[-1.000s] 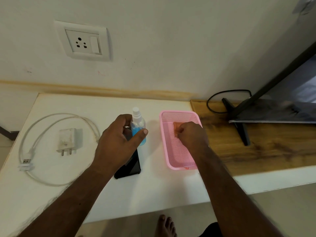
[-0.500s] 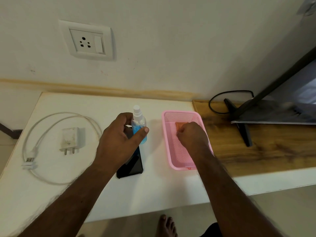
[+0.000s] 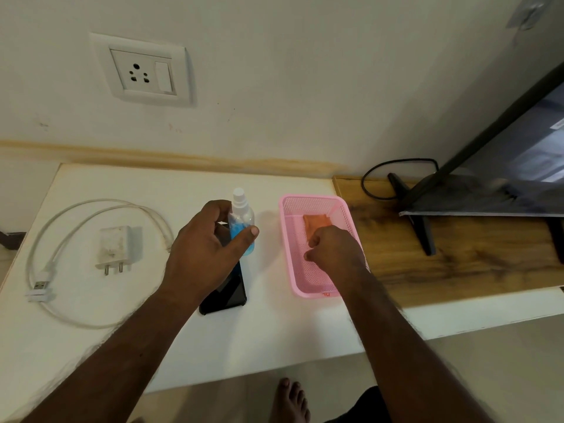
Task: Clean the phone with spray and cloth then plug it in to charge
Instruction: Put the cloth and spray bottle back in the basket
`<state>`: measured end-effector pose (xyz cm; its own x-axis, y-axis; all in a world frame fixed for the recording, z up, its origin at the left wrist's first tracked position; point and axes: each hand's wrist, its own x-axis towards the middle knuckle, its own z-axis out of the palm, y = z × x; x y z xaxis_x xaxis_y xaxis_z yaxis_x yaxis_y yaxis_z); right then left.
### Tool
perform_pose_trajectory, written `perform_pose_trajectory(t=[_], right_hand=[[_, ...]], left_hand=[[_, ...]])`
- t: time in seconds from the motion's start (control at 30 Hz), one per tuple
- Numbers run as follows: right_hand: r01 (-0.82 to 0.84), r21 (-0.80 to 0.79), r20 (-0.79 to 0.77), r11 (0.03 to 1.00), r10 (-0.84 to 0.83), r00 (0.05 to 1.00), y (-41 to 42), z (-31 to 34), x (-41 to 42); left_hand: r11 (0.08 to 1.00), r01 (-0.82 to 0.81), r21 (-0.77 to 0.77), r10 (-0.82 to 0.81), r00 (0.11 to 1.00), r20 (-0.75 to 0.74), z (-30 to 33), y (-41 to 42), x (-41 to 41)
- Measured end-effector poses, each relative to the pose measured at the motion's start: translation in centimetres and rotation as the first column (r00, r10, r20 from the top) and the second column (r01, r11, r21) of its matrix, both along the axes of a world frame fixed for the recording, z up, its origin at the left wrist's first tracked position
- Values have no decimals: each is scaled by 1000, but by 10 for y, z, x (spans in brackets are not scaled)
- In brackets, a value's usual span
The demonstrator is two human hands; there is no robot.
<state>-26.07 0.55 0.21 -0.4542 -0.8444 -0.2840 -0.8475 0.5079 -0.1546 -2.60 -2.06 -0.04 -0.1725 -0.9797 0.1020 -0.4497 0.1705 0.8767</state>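
Note:
A small clear spray bottle (image 3: 243,212) with blue liquid stands upright on the white table. My left hand (image 3: 207,251) is wrapped around it, with the thumb across its front and the fingers behind its left side. Under that hand lies a black phone (image 3: 229,294), flat, its far end hidden. To the right, an orange cloth (image 3: 317,222) lies in a pink mesh basket (image 3: 311,199). My right hand (image 3: 335,253) is inside the basket, fingers pinched on the cloth's near end. A white charger adapter (image 3: 116,247) and a coiled white cable (image 3: 61,227) lie at the left.
A white wall socket with a switch (image 3: 143,71) sits on the wall above the table's left half. At the right, a TV (image 3: 503,184) stands on a wooden shelf (image 3: 457,270), with a black cord behind it. A bare foot (image 3: 290,398) shows below the table's front edge.
My right hand has drawn back toward me inside the basket, uncovering more of the orange cloth. My left hand has stayed on the spray bottle.

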Motion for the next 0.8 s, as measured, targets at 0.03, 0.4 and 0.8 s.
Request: perform_pose_trajectory(t=[0.03, 0.4, 0.8], right_hand=[[6, 7, 2, 1000, -6, 1000, 0, -1, 0], [285, -520, 679, 805, 187, 710, 5, 59, 34], [407, -644, 727, 648, 352, 589, 1, 56, 62]], left_hand=[[1000, 0, 0, 0, 1000, -4, 0, 0, 1], [998, 12, -55, -8, 998, 63, -4, -3, 3], [999, 52, -18, -45, 963, 265, -11, -6, 4]])
